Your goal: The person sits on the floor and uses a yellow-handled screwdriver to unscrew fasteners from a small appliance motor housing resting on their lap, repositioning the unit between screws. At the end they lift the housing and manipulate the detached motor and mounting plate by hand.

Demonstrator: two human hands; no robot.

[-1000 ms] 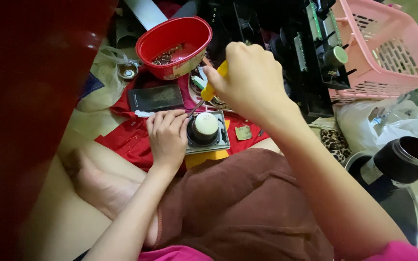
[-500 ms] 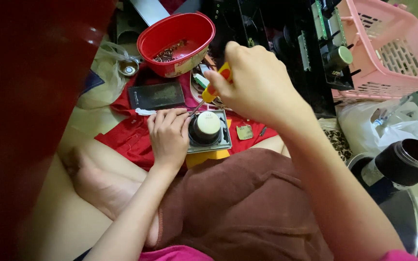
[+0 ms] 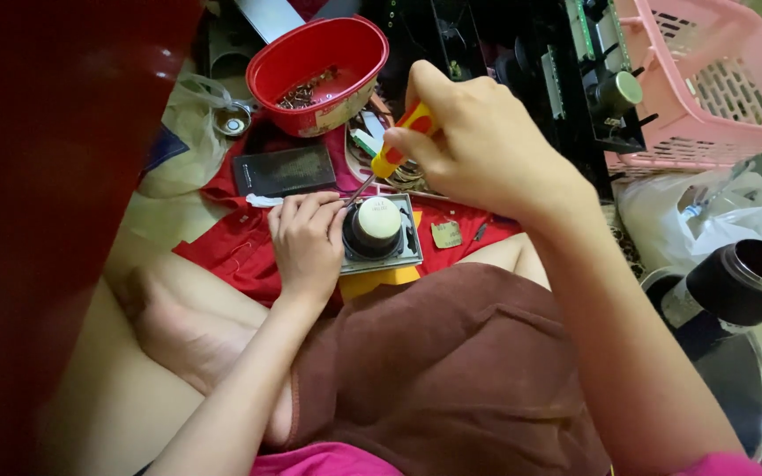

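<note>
Compared with a second ago, the right hand (image 3: 487,145) has come in a bit lower and closer to the speaker (image 3: 379,231), and the screwdriver (image 3: 396,150) tip now sits right at the speaker's upper-left corner, just past the left hand's fingertips (image 3: 332,207). Before, it looked more like it was hovering above. So my read is the tip is getting seated on a corner screw, though I honestly can't see the screw itself.

Right hand is closed around the yellow-and-red handle, thumb and fingers wrapped tight. Left hand (image 3: 308,240) is pressed flat-ish on the left edge of the speaker's square frame, fingers curled over the rim, pinning it on the lap.

The screwdriver's long axis runs diagonally: handle up and away toward the right hand, shaft slanting down and left to the tip. The speaker lies face down, round magnet pointing up at the camera.

Beyond the hands there's a red bowl (image 3: 324,70) of small bits, a dark flat case (image 3: 286,169) just past the left hand, and a pink basket (image 3: 716,79) off past the right hand.
</note>
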